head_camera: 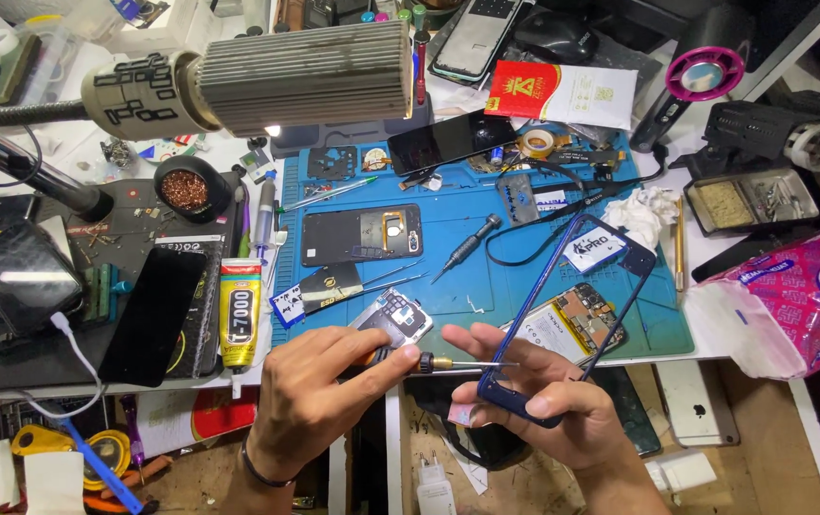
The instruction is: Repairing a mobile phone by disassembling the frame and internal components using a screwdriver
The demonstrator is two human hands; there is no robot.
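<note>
My left hand [319,393] grips a small screwdriver [429,361] with an orange and black handle. Its thin tip points right, to the lower left edge of a blue phone frame [505,396]. My right hand [543,396] holds that empty frame by its near end, tilted up over the front edge of the blue work mat [467,286]. Seen through the frame, an opened phone [572,319] lies on the mat with its board and battery showing. A small metal-shielded part [393,315] lies just beyond my left hand.
A black phone back [362,234], a second screwdriver [467,246] and tweezers lie on the mat. A glue tube [240,310] and a dark phone [154,315] sit to the left. A ribbed lamp head [305,72] hangs over the back left, and a pink tissue pack [791,296] stands on the right.
</note>
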